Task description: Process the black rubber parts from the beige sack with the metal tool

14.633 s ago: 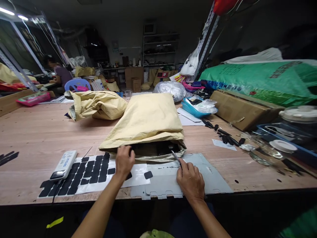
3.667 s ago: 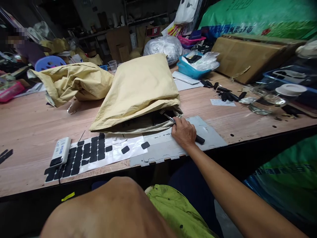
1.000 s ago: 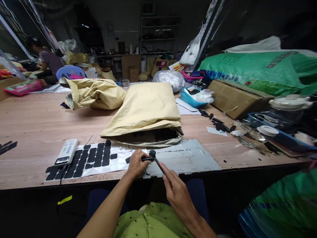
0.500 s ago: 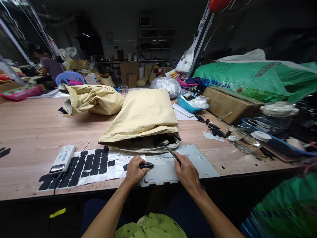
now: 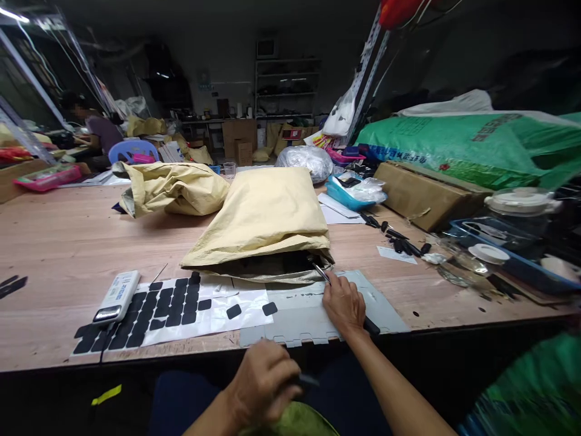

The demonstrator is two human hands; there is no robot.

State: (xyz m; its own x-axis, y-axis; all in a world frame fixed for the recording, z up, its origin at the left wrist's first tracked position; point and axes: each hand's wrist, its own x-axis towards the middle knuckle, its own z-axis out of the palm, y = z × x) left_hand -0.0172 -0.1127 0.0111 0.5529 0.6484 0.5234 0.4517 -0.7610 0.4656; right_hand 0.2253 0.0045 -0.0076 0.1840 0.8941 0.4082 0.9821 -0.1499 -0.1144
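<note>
On the head camera the right hand reaches forward over the grey plate, fingers closed on a slim metal tool whose tip is at the mouth of the tan sack on the tabletop. The left hand hangs below the tabletop edge, fingers curled round a small black part. I cannot read the label on the white device.

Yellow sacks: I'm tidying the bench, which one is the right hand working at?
The smooth sack in the middle, mouth facing the person; the right hand pokes a metal tool into it. The crumpled sack lies farther left.
</note>
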